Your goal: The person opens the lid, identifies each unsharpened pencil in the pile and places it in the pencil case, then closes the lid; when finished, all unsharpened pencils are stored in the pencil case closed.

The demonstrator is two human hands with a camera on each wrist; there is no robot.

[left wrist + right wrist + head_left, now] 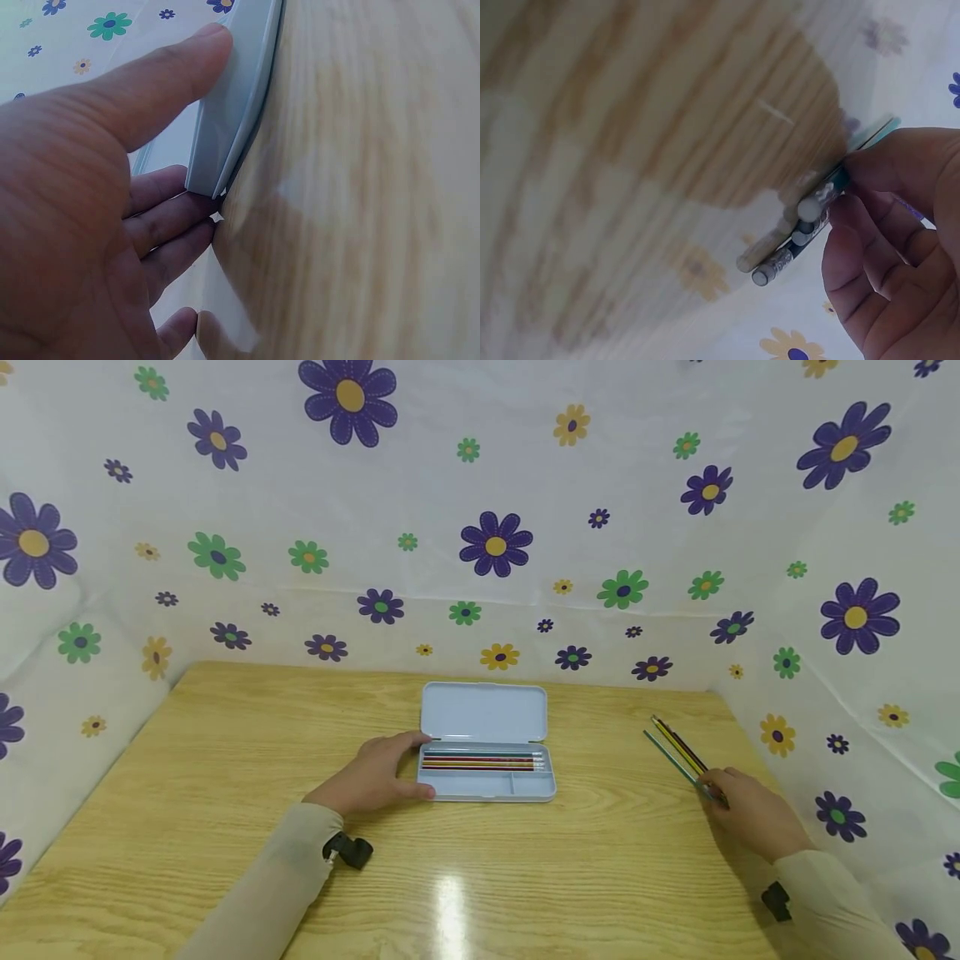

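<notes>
A pale blue pencil case (467, 786) lies on the table with its lid (483, 712) swung back. Several pencils (480, 762) lie side by side in its long rear compartment, eraser ends to the right. My left hand (372, 775) holds the case's left end, thumb at the front and fingers toward the back; the left wrist view shows the thumb against the case wall (232, 112). At the right, my right hand (757, 810) pinches a small bunch of pencils, including a yellow pencil (681, 747) and a green pencil (670, 757). Their eraser ends (781, 262) show in the right wrist view.
The wooden table (600, 877) meets a white flower-printed cloth (420, 485) at the back and both sides. The right hand is close to the right-hand cloth. Bare tabletop lies between the case and the right hand's pencils.
</notes>
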